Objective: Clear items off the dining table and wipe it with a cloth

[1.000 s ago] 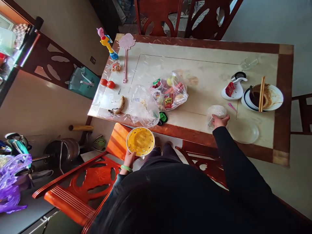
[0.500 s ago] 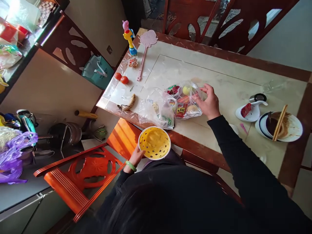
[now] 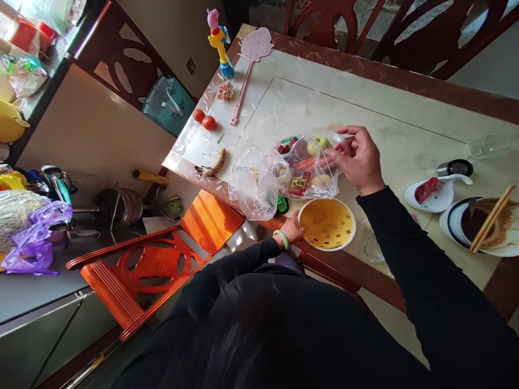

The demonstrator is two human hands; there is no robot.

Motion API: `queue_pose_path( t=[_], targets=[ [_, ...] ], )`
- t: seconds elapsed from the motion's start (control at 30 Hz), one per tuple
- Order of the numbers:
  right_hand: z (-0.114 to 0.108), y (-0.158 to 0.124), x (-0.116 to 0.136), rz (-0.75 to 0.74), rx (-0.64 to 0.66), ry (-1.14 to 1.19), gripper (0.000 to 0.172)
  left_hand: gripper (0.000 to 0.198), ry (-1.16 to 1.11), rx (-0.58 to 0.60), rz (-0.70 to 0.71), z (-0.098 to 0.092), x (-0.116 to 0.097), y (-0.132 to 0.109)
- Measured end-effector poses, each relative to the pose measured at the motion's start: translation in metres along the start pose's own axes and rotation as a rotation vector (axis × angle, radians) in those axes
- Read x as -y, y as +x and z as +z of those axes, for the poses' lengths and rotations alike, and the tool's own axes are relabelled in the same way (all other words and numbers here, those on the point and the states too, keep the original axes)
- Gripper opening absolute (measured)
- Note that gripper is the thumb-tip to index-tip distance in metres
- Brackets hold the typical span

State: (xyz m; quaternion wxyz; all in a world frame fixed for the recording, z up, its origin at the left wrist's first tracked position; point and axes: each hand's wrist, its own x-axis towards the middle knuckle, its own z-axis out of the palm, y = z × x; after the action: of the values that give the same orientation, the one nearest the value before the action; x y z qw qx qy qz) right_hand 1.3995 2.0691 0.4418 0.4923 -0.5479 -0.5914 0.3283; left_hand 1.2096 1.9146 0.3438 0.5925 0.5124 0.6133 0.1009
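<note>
Okay, so the left hand is gripping the yellow basket by its rim, fingers wrapping the left side; whether the basket is resting on the table edge or hanging over it, I'm not managing to tell. Meanwhile the right hand is pinching film at the right side of the clear bag, thumb and fingers closing on it. The bag is lying on the table just beyond the basket, holding a greenish fruit and a red packet, with a looser bag sitting against its left side. Handling-wise, I'm betting on that film being thin, soft, slippery and tear-prone, with the lumpy stuff adding some weight down low. One small pinch is probably risking a rip; gathering the whole mouth or supporting underneath is looking safer. The basket is seeming light and stiff, so the rim is making a decent hold, though one-sided gripping is likely inviting tipping.
</note>
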Motion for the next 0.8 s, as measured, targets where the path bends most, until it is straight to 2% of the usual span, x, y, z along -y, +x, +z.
queue_pose_path(
  t=[0.07, 0.13, 0.2, 0.27, 0.33, 0.4, 0.5, 0.57, 0.63, 0.7, 0.8],
  targets=[
    [0.001, -0.005, 0.005, -0.091, 0.078, -0.17, 0.039, 0.081, 0.073, -0.027, 0.028, 0.005, -0.007, 0.002],
    [0.004, -0.008, 0.007, -0.141, 0.116, -0.332, 0.029, 0.072, 0.17, -0.095, 0.122, -0.001, -0.013, -0.008],
    [0.005, -0.009, 0.006, -0.152, 0.122, -0.432, 0.021, 0.052, 0.239, -0.245, 0.316, -0.016, -0.022, -0.022],
    [0.005, -0.007, 0.006, -0.158, 0.122, -0.48, 0.019, 0.036, 0.243, -0.462, 0.535, -0.036, -0.033, -0.028],
    [0.006, -0.005, 0.008, -0.189, 0.157, -0.504, 0.019, 0.039, 0.218, -0.668, 0.656, -0.055, -0.046, -0.021],
    [0.008, -0.002, 0.01, -0.249, 0.23, -0.52, 0.019, 0.06, 0.2, -0.772, 0.635, -0.07, -0.058, -0.002],
    [0.016, -0.002, 0.006, -0.325, 0.381, -0.57, 0.017, 0.088, 0.105, -0.717, 0.48, -0.081, -0.069, 0.029],
    [0.021, -0.003, -0.003, -0.328, 0.48, -0.596, 0.022, 0.095, -0.003, -0.635, 0.436, -0.082, -0.074, 0.044],
    [0.023, -0.004, -0.011, -0.293, 0.544, -0.576, 0.027, 0.095, -0.06, -0.558, 0.462, -0.081, -0.081, 0.052],
    [0.018, -0.003, -0.015, -0.224, 0.525, -0.507, 0.027, 0.087, -0.017, -0.467, 0.499, -0.078, -0.091, 0.058],
    [0.002, 0.003, -0.006, -0.088, 0.34, -0.28, 0.025, 0.07, 0.17, -0.311, 0.503, -0.075, -0.109, 0.07]
  ],
)
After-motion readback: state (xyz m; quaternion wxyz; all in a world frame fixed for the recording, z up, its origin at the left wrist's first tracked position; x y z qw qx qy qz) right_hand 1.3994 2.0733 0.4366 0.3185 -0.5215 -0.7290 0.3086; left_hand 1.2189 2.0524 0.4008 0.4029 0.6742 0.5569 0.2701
